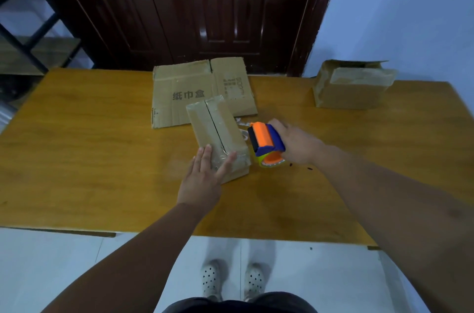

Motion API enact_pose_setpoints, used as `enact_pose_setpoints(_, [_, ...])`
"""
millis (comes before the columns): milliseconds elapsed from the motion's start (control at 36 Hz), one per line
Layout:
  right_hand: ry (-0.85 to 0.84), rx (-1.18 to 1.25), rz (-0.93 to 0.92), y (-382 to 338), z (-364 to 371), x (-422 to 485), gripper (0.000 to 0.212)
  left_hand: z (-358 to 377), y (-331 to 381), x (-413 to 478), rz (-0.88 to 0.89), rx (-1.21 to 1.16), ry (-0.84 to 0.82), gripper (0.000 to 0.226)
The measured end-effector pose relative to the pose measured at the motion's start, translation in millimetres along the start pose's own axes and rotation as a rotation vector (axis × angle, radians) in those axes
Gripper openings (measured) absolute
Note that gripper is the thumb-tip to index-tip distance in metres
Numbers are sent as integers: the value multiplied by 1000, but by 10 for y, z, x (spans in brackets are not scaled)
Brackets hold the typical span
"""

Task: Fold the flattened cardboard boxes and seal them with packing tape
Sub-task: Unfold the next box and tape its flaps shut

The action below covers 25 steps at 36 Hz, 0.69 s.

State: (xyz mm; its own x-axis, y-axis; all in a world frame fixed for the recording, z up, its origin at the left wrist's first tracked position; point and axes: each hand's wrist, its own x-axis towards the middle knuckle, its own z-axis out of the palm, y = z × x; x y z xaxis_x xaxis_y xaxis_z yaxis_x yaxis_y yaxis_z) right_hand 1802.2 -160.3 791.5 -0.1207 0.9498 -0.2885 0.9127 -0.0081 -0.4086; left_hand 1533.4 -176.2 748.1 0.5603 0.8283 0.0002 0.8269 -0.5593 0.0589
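The sealing step looks to be in hand: the small brown folded cardboard box (218,133) sits mid-table on the yellow wooden table (89,133), its far end over a flattened printed cardboard sheet (184,81). The left hand (202,182) lies flat on the box's near end, fingers (206,158) straight and slightly spread, pressing down glossy tape. The right hand (297,143) grips an orange-and-blue tape dispenser (266,143) just beside the box's right side. Next, I'd guess, tape must run along the dark top seam.

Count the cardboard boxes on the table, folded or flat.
3: a taped box under the left hand, a flattened box behind it, an assembled box at the far right of the table. More flat ones could hide beneath.
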Motion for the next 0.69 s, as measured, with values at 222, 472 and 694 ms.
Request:
enact_pose_setpoints(222, [-11,-17,12,-61,79,38,68,21,72,-19,-75,-32,-23,76])
enact_pose_setpoints(472, [-27,-14,48,-185,209,-2,67,-35,-91,35,-25,59,-40,72])
enact_pose_setpoints(694, [-16,-24,8,-401,269,43,76,-252,-353,-3,157,186,71,70])
